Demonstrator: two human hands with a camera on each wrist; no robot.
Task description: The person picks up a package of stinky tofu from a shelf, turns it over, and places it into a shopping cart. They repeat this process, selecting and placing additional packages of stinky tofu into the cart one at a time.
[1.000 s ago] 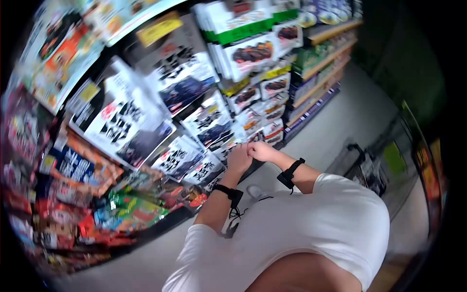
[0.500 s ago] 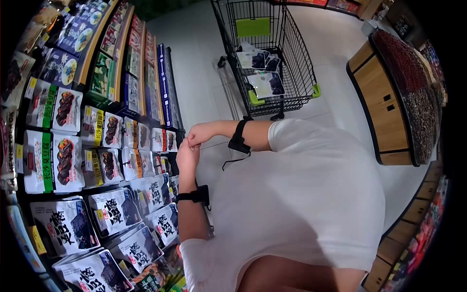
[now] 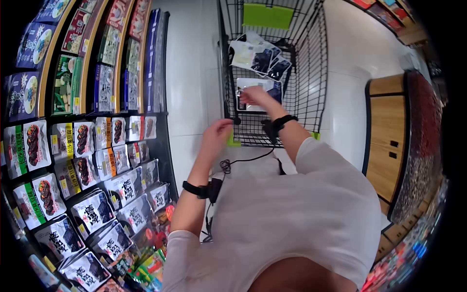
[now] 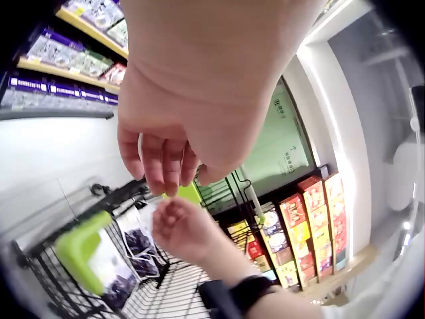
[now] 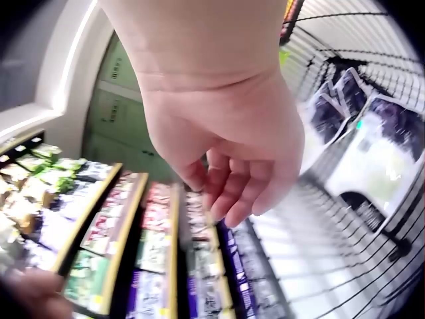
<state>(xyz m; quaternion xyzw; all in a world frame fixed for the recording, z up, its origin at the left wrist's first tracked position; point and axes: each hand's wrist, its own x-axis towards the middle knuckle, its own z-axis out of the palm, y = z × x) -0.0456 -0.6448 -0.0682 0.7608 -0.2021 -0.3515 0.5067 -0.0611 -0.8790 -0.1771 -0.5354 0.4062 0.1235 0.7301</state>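
My right hand (image 3: 258, 97) is empty, its fingers loosely bent; below it, a flat white-and-dark plastic pouch (image 3: 260, 82) lies in the black wire cart (image 3: 310, 63). My left hand (image 3: 215, 138), nearer my body, also holds nothing. The pouch lies flat, probably to rest steadily.

Landmark: shopping cart (image 3: 306, 73). My right hand (image 3: 255, 95) is over the cart's near end, partly covering a white-and-dark packet (image 3: 275, 91) inside; contact cannot be judged. My left hand (image 3: 214, 138) is beside the cart's near left corner. Overlapping packets (image 3: 250, 56) lie farther inside the cart. Stocked shelves (image 3: 91, 58) left of cart; wooden bin (image 3: 386, 117) right.
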